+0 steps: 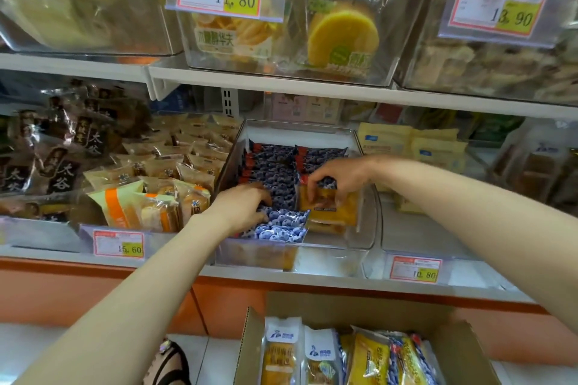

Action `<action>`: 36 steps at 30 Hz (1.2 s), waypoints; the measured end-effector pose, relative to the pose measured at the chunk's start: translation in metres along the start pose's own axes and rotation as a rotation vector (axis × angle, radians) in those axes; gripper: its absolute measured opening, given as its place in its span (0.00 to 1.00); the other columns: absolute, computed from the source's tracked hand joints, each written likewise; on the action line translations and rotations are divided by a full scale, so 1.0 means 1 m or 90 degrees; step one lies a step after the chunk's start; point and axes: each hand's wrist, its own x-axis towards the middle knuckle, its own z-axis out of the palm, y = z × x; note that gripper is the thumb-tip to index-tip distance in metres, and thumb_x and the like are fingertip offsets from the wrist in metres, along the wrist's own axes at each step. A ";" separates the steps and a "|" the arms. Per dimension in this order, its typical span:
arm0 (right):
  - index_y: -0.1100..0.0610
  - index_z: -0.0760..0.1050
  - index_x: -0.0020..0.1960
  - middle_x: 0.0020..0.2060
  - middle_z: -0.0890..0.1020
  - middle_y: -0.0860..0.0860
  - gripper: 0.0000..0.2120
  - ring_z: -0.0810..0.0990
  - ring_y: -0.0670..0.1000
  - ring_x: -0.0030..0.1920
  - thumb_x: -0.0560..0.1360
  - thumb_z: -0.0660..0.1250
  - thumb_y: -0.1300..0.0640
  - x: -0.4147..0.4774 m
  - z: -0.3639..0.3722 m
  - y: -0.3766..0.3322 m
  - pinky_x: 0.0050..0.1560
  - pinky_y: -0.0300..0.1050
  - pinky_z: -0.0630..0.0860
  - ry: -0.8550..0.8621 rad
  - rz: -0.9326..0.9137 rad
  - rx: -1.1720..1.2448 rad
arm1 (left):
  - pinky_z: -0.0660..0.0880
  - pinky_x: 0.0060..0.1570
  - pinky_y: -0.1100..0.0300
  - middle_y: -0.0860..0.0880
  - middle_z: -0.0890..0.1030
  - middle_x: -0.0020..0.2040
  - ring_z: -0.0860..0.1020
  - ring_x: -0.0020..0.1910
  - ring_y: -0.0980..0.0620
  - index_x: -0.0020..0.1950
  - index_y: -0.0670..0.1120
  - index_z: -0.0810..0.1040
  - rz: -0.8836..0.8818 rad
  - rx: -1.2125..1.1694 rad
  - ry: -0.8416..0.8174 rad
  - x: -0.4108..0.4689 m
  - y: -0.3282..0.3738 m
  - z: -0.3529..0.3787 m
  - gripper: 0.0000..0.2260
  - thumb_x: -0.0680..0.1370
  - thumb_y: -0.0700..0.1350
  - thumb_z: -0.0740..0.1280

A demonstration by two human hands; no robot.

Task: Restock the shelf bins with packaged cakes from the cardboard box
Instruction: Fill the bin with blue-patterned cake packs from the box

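Note:
A clear plastic shelf bin [370, 216] in the middle of the lower shelf holds rows of blueberry-print cake packs [275, 172] on its left and yellow cake packs [331, 209] at its front right. My left hand [242, 205] reaches into the bin, fingers curled down over the blueberry packs at the front left. My right hand [339, 175] pinches the top of a yellow cake pack at the right side. The open cardboard box [463, 350] stands below, with several white, yellow and blue cake packs [369, 359] upright in it.
Left of the bin, another bin holds tan and orange cake packs [150, 197] and dark bags [56, 159]. To the right lie pale yellow packs [413, 147]. The upper shelf [312, 87] carries clear bins with price tags. An orange panel [93, 291] runs under the shelf.

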 end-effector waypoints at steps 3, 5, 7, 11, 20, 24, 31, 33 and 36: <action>0.47 0.71 0.66 0.68 0.69 0.46 0.28 0.66 0.51 0.69 0.69 0.73 0.64 0.010 0.026 0.003 0.64 0.44 0.66 -0.016 0.012 -0.030 | 0.71 0.58 0.56 0.48 0.74 0.64 0.72 0.63 0.48 0.64 0.48 0.74 0.021 -0.051 -0.006 -0.002 -0.003 -0.002 0.18 0.76 0.48 0.68; 0.50 0.62 0.74 0.73 0.64 0.50 0.36 0.62 0.53 0.72 0.70 0.73 0.61 0.018 0.042 0.003 0.70 0.48 0.64 -0.042 0.030 -0.083 | 0.69 0.59 0.58 0.47 0.74 0.64 0.72 0.63 0.48 0.64 0.47 0.74 0.029 -0.088 -0.007 -0.004 -0.004 -0.004 0.18 0.75 0.47 0.69; 0.51 0.57 0.76 0.75 0.61 0.51 0.39 0.60 0.54 0.74 0.71 0.73 0.58 0.022 0.050 0.003 0.72 0.51 0.63 -0.052 0.034 -0.139 | 0.68 0.60 0.59 0.47 0.74 0.64 0.72 0.62 0.48 0.63 0.47 0.74 0.030 -0.113 -0.007 -0.006 -0.003 -0.005 0.17 0.75 0.46 0.69; 0.49 0.56 0.76 0.75 0.61 0.50 0.35 0.61 0.54 0.73 0.74 0.68 0.61 0.012 0.047 0.000 0.71 0.49 0.64 -0.010 0.001 -0.235 | 0.69 0.59 0.59 0.46 0.74 0.63 0.72 0.62 0.47 0.63 0.47 0.75 0.023 -0.127 -0.011 -0.009 -0.001 -0.007 0.17 0.75 0.46 0.69; 0.51 0.69 0.69 0.69 0.69 0.51 0.28 0.69 0.52 0.66 0.72 0.64 0.68 -0.014 0.030 -0.011 0.60 0.46 0.72 0.057 -0.034 -0.181 | 0.67 0.55 0.63 0.48 0.75 0.62 0.73 0.61 0.50 0.61 0.48 0.76 0.018 -0.139 0.002 -0.014 0.001 -0.009 0.15 0.75 0.42 0.69; 0.51 0.75 0.61 0.55 0.79 0.51 0.22 0.79 0.52 0.50 0.73 0.60 0.71 -0.036 0.008 -0.012 0.41 0.40 0.77 0.100 0.030 0.080 | 0.71 0.58 0.57 0.49 0.76 0.61 0.74 0.60 0.50 0.60 0.49 0.77 0.021 -0.151 0.009 -0.013 0.005 -0.013 0.13 0.75 0.45 0.69; 0.50 0.74 0.63 0.53 0.75 0.46 0.22 0.76 0.54 0.58 0.73 0.64 0.69 -0.010 0.038 -0.015 0.50 0.45 0.77 -0.063 0.080 0.114 | 0.69 0.63 0.54 0.47 0.72 0.67 0.70 0.66 0.48 0.68 0.49 0.70 0.017 -0.132 -0.091 -0.012 0.026 -0.018 0.20 0.77 0.52 0.65; 0.49 0.74 0.60 0.52 0.76 0.48 0.22 0.77 0.54 0.57 0.72 0.65 0.69 -0.004 0.038 -0.011 0.48 0.46 0.78 -0.007 0.101 0.134 | 0.68 0.64 0.55 0.46 0.69 0.70 0.68 0.67 0.47 0.72 0.50 0.65 0.006 -0.134 -0.153 -0.014 0.028 -0.015 0.24 0.77 0.54 0.64; 0.46 0.73 0.55 0.57 0.77 0.51 0.20 0.79 0.54 0.55 0.72 0.66 0.68 0.002 0.035 -0.009 0.52 0.53 0.80 -0.013 0.124 0.159 | 0.66 0.66 0.55 0.45 0.66 0.72 0.67 0.69 0.47 0.74 0.50 0.62 0.001 -0.125 -0.176 -0.016 0.031 -0.012 0.27 0.77 0.56 0.63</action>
